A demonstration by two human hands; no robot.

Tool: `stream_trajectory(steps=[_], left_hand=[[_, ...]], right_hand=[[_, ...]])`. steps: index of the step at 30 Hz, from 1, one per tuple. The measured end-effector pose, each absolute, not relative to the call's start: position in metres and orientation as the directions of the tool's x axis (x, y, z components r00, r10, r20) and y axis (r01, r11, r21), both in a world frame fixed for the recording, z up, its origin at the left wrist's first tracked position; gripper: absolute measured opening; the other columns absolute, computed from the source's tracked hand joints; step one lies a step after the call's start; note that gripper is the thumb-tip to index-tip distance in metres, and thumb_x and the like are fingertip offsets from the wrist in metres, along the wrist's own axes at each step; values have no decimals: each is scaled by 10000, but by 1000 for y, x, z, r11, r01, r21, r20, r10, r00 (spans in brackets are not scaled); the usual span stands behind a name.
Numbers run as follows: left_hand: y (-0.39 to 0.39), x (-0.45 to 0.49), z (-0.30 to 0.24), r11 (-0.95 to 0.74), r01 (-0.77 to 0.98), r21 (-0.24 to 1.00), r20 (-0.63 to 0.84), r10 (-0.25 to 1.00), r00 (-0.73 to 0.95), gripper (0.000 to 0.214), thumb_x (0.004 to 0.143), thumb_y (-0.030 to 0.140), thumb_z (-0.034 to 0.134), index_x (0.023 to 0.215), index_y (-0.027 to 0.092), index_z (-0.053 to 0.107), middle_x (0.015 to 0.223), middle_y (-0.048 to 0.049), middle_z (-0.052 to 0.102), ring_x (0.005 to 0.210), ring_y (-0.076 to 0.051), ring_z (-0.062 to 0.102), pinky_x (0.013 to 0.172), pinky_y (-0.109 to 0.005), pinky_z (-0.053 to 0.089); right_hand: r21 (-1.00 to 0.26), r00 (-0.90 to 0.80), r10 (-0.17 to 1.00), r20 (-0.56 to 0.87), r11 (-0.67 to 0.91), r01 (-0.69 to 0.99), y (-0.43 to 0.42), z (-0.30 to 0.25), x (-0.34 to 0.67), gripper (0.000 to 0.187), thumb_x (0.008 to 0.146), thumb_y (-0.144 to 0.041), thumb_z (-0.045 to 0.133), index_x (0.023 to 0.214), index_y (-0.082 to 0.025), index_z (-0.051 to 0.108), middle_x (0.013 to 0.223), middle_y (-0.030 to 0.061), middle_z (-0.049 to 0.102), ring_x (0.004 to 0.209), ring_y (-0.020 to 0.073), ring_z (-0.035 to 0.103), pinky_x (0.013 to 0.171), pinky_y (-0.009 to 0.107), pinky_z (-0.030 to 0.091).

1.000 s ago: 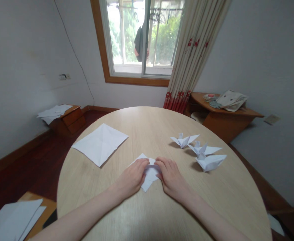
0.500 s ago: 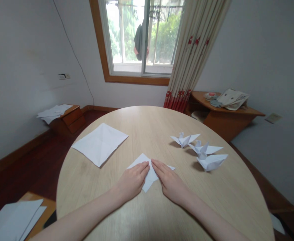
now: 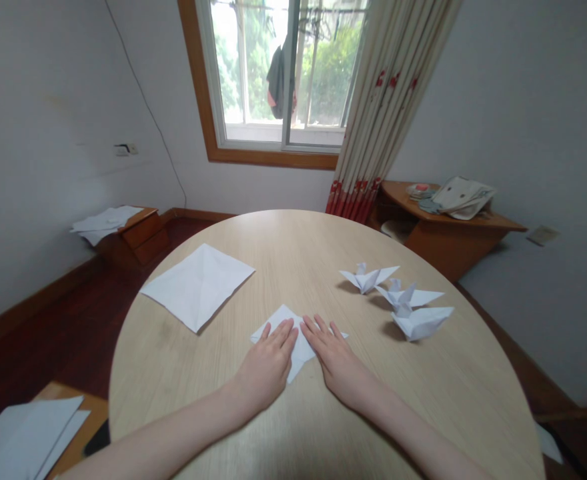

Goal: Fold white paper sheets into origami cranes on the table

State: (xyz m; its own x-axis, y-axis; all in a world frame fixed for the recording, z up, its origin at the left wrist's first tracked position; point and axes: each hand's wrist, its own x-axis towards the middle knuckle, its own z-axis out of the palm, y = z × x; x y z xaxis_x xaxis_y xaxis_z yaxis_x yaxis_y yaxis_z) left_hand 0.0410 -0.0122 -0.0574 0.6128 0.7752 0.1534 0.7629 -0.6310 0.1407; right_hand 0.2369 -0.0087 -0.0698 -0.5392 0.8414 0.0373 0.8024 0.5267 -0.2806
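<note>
A partly folded piece of white paper (image 3: pixel 299 353) lies on the round wooden table (image 3: pixel 293 433), close in front of me. My left hand (image 3: pixel 269 357) rests flat on its left half, fingers stretched out and slightly apart. On the right half lies my right hand (image 3: pixel 336 357), also flat with its fingers spread. The fingertips of both hands nearly meet at the paper's middle. Much of the folded paper is hidden under the hands; its top corner, side tips and bottom point show.
Three folded paper cranes (image 3: pixel 421 323) stand on the table at the right. A creased square paper sheet (image 3: pixel 199 287) lies at the left. More white sheets (image 3: pixel 28 433) sit on a low surface at lower left. A wooden corner desk (image 3: pixel 453 233) holds a cloth bag (image 3: pixel 463 198).
The fingers of both hands have spread apart on the paper, where they were pressed together before. The paper stays in about the same place.
</note>
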Motion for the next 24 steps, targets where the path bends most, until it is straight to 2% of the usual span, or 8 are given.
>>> stream_trajectory(steps=[6, 10, 14, 18, 21, 24], left_hand=[[-17, 44, -54, -592, 799, 106, 140, 804, 578, 572, 829, 27, 349, 1396, 92, 392, 1463, -174, 398, 1356, -284, 384, 1067, -612, 327], [-17, 43, -57, -603, 791, 104, 165, 795, 584, 541, 857, 54, 352, 1395, 90, 392, 1457, -181, 403, 1352, -291, 388, 1054, -630, 330], [-14, 41, -65, -638, 760, 120, 253, 760, 598, 443, 959, 171, 333, 1388, 95, 410, 1430, -168, 446, 1341, -272, 407, 1082, -563, 343], [-11, 37, -66, -687, 715, 129, 277, 717, 639, 438, 1000, 253, 332, 1392, 72, 405, 1440, -172, 424, 1354, -257, 382, 1089, -465, 384], [-7, 33, -59, -703, 696, 145, 252, 706, 661, 441, 1004, 293, 372, 1386, 82, 424, 1448, -168, 415, 1345, -259, 395, 1087, -441, 396], [-2, 29, -51, -715, 679, 165, 226, 697, 680, 412, 983, 341, 456, 1330, 128, 512, 1432, -153, 449, 1316, -265, 440, 1070, -421, 420]], right_hand=[[-221, -504, 863, -29, 486, 846, -11, -64, 235, 912, 667, 113, 264, 1517, -205, 171, 1562, 79, 222, 1447, 236, 45, 1134, 614, 138], [-208, -478, 878, -21, 464, 861, -11, -68, 237, 903, 705, 107, 258, 1523, -247, 115, 1572, 61, 187, 1445, 248, 14, 1125, 626, 136], [-217, -470, 883, -13, 456, 863, -10, -69, 238, 771, 825, 50, 233, 1524, -245, 98, 1571, 75, 187, 1444, 259, 13, 1120, 631, 139], [-269, -478, 877, -57, 447, 853, -10, -60, 238, 575, 962, -128, 224, 1524, -203, 124, 1571, 94, 172, 1444, 272, 15, 1128, 614, 142], [-298, -489, 868, -84, 446, 844, -11, -53, 239, 555, 987, -205, 256, 1524, -201, 118, 1574, 94, 146, 1445, 270, 7, 1139, 600, 117], [-312, -520, 851, -79, 474, 823, -12, -49, 242, 560, 993, -212, 270, 1525, -210, 95, 1577, 92, 130, 1445, 261, -7, 1142, 597, 104]])
